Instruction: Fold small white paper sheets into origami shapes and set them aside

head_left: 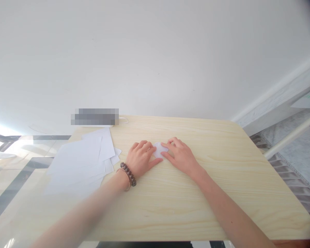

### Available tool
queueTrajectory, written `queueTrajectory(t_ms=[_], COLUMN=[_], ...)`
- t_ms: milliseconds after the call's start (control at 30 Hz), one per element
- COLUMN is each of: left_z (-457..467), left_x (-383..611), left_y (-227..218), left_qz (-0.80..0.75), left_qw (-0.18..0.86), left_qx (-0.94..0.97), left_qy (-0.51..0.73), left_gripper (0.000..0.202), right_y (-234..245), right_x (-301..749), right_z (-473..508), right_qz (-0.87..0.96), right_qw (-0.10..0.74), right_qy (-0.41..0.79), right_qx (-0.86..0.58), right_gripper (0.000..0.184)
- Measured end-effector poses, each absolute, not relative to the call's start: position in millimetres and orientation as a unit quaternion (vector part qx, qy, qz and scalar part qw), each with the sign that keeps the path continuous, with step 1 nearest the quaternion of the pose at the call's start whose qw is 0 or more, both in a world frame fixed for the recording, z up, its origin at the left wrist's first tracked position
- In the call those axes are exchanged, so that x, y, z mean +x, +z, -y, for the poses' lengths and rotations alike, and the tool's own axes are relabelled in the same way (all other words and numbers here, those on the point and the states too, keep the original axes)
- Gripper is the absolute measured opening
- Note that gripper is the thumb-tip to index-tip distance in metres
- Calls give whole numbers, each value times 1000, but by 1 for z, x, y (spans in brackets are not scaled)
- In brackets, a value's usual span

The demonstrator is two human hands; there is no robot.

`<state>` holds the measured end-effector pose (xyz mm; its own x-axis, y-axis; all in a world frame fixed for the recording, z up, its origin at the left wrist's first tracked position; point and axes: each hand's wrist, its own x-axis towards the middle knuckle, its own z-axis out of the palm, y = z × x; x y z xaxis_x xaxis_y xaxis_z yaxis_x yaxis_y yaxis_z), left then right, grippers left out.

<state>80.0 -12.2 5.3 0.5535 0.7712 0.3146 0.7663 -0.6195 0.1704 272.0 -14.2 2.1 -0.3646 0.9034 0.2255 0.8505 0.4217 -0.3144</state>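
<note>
A small piece of white paper, which looks folded, lies on the table between my hands. My left hand, with a beaded bracelet at the wrist, holds the paper's left side, its thumb along the near edge and the other fingers curled. On the other side, my right hand grips the paper's right edge with thumb and index finger. Parts of the paper are hidden under the fingers. Left of my left hand, several loose white sheets overlap in a spread pile.
The light wooden table stands against a pale wall. A pixelated grey block covers something at the table's back left, with a white cord beside it. A pale pole slants past the right edge.
</note>
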Motion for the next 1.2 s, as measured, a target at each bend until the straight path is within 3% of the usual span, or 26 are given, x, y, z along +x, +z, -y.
queueTrajectory(t_ms=[333, 600, 1200], left_z=[10, 9, 6], left_x=[83, 78, 76], left_y=[7, 8, 6], left_qz=[-458, -442, -425], left_qw=[35, 60, 68], left_qx=[870, 876, 878], left_qy=[178, 181, 208], left_gripper=[27, 36, 34], right_y=[2, 10, 3], right_x=[274, 291, 285], right_z=[11, 9, 9], right_qz=[811, 802, 812], right_qw=[213, 238, 302], right_qy=[122, 254, 209], right_qx=[-531, -485, -454], right_gripper=[32, 36, 19])
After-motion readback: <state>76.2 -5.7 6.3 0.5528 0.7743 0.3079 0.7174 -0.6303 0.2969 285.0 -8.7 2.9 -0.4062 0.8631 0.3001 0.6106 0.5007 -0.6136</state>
